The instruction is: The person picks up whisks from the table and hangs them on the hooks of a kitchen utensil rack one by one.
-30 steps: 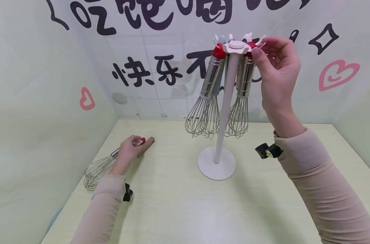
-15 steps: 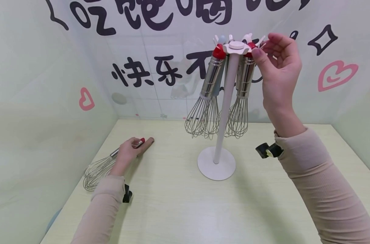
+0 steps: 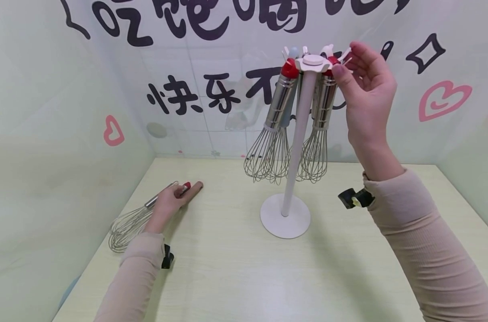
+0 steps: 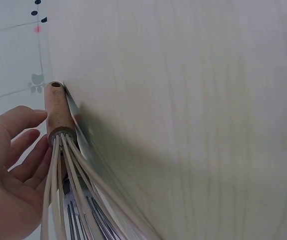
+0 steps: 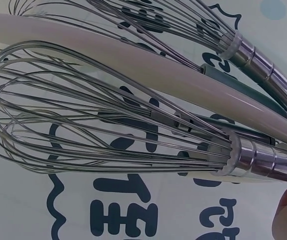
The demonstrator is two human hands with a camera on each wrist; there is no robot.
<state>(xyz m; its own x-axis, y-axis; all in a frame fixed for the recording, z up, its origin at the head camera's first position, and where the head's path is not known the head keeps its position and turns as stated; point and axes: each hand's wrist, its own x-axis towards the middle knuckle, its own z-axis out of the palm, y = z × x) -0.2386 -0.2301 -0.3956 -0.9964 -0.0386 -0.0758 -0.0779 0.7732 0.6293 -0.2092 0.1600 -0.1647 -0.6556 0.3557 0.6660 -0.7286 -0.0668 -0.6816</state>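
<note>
At the left of the head view, my left hand point(image 3: 168, 202) is at two whisks lying on the table. In the left wrist view, my thumb and curled fingers are against the wooden handle of one whisk point(image 4: 59, 111). The other is a metal whisk point(image 3: 128, 229) with a red end. My right hand point(image 3: 370, 94) is raised at the top of a white stand point(image 3: 301, 138), its thumb and fingers around one hook beside a red handle end. A metal whisk point(image 5: 263, 159) hangs there, and another metal whisk point(image 3: 279, 107) hangs on the left.
The round white base point(image 3: 285, 226) stands mid-table. A grey-blue handle point(image 3: 286, 114) shows behind the left hanging whisk. A pale table point(image 3: 236, 277) meets a white wall sheet point(image 3: 212, 80) with black lettering.
My left index finger has lowered slightly near the handle. The right index finger has straightened a little upward along the hook. The stand and hanging whisks have stayed put.
</note>
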